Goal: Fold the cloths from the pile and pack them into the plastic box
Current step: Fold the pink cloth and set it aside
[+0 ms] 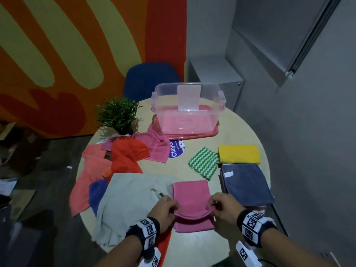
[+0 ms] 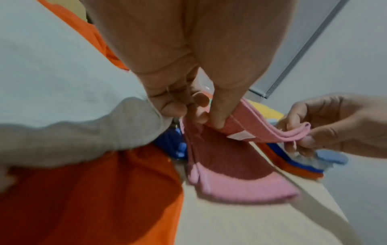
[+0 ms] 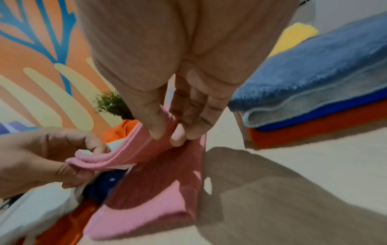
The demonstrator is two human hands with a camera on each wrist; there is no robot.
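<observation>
A pink cloth (image 1: 190,195) lies in a long folded strip near the table's front edge. My left hand (image 1: 167,207) pinches its near left corner and my right hand (image 1: 219,205) pinches the near right corner, lifting that end above the layer below. The left wrist view shows thumb and fingers of the left hand (image 2: 211,119) on the doubled pink edge (image 2: 272,132). In the right wrist view the right hand (image 3: 167,134) pinches the pink cloth (image 3: 159,185). The clear plastic box (image 1: 188,108) stands at the back on a pink lid. The unfolded pile (image 1: 123,160) lies at the left.
Folded cloths lie at the right: green zigzag (image 1: 204,162), yellow (image 1: 238,154), and a blue stack (image 1: 246,184). A grey cloth (image 1: 131,201) touches my left hand. A potted plant (image 1: 117,114) stands at the back left, a blue chair (image 1: 152,79) behind the round table (image 1: 196,245).
</observation>
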